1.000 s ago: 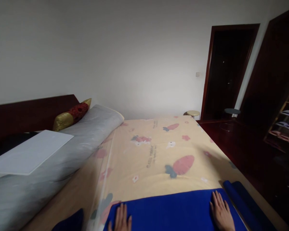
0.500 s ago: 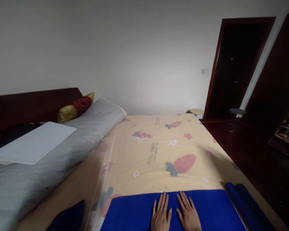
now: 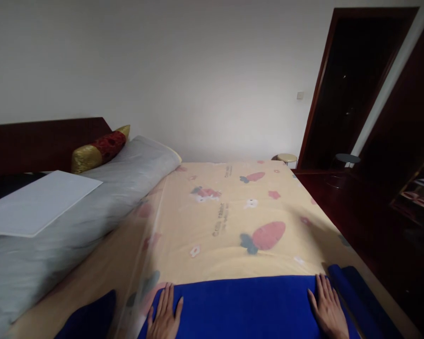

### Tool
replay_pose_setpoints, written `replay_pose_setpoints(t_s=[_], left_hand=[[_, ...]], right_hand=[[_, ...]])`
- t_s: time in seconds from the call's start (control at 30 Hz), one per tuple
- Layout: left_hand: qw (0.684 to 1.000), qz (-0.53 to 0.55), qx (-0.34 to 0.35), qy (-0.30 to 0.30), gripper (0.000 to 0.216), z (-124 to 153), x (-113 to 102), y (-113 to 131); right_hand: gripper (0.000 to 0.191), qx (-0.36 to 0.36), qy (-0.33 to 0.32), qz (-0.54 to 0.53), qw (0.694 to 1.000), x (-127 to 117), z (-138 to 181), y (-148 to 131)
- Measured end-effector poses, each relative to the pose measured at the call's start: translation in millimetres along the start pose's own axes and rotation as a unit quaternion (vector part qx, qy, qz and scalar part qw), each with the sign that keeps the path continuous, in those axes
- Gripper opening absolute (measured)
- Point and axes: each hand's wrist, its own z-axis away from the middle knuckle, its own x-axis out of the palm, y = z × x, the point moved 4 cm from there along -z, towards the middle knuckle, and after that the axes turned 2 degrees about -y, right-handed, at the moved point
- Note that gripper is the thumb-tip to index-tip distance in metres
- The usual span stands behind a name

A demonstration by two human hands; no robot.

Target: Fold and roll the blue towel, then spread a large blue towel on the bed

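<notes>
A blue cloth [image 3: 243, 306] lies spread on the bed, its far edge running across the patterned sheet [image 3: 219, 254]. My left hand [image 3: 165, 313] rests flat on the cloth's left side, fingers stretched toward its far corner. Over at the right side, my right hand [image 3: 328, 306] also lies flat, palm down, fingertips at the far edge. Neither hand grips anything. Just beyond my right hand lies a rolled blue fabric [image 3: 353, 296], beside a darker folded part. Another dark blue piece [image 3: 92, 315] sits left of my left hand. Both wrists are cut off by the frame's lower edge.
Along the left runs a long grey pillow [image 3: 127, 183], with a white board [image 3: 38, 202] on it and a red and gold cushion [image 3: 102, 149] behind. Two stools, one cream [image 3: 287, 158] and one dark [image 3: 346, 158], stand beyond the bed near the doorway [image 3: 360, 89].
My hands have slid apart from the middle of the cloth, the left one to the left side and the right one to the right side. The view has shifted slightly.
</notes>
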Motion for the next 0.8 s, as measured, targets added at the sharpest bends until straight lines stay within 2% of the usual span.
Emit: replay_pose_setpoints(t_s=[0.1,0.33,0.43,0.5,0.53,0.6,0.67,0.7,0.73,0.8], left_hand=[[1.000,-0.020,-0.009,0.016,0.069,2.0,0.6,0.8],[0.995,-0.022,-0.038,-0.094,0.065,-6.1,-9.0,2.2],[0.993,-0.010,-0.068,-0.091,0.059,3.7,-20.6,16.4],[0.998,0.001,-0.032,-0.046,0.056,23.5,-23.5,48.1],[1.000,0.016,0.018,-0.020,0.055,37.6,-21.1,71.4],[0.988,0.069,0.133,-0.031,0.053,71.9,-3.9,124.7],[0.968,0.117,0.210,-0.067,0.056,107.5,22.3,172.8],[0.960,0.131,0.235,-0.080,0.058,123.3,35.6,191.5],[0.958,0.140,0.239,-0.069,0.060,136.1,46.2,204.2],[0.954,0.147,0.258,-0.047,0.060,155.0,60.3,216.7]], right_hand=[[0.087,0.002,0.025,0.000,1.000,3.5,1.0,-2.9],[0.089,0.016,0.004,-0.020,1.000,3.8,-7.2,2.3],[0.094,0.019,0.034,-0.017,0.999,-2.6,-4.7,-9.6],[0.090,0.001,0.043,-0.024,0.999,-3.8,8.5,-37.9],[0.084,-0.018,0.033,-0.033,0.999,-1.4,19.0,-58.6],[0.068,-0.090,-0.025,-0.066,0.993,10.5,46.1,-108.8],[0.059,-0.133,-0.083,-0.091,0.983,27.2,75.5,-152.4],[0.056,-0.134,-0.089,-0.094,0.983,34.3,88.0,-166.1],[0.055,-0.146,-0.094,-0.098,0.980,40.3,98.4,-175.2],[0.052,-0.163,-0.086,-0.102,0.978,45.6,110.6,-175.3]])
